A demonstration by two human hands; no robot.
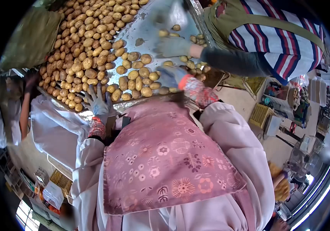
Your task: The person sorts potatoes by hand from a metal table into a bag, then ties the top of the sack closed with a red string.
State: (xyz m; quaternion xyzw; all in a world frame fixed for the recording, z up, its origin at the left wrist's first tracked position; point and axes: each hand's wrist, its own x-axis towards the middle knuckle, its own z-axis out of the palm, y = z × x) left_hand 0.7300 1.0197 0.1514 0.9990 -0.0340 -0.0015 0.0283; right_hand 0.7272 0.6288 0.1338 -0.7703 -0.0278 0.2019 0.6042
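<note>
Many potatoes [90, 61] cover the left of a pale metal sorting table [149, 23], with a looser group of potatoes [136, 82] in front of me. My left hand [97, 102], in a light glove, rests at the table's near edge against the potatoes, its fingers spread and holding nothing visible. My right hand [171, 77], also gloved, is over the right side of the loose group. Motion blurs its fingers, so I cannot see whether it grips a potato.
Across the table, a co-worker in a striped top [276, 42] reaches in with a blurred gloved hand [174, 47]. A white sack [57, 125] hangs at my left. Yellow crates [261, 115] stand on the floor at right. Another person's arm [25, 104] shows at far left.
</note>
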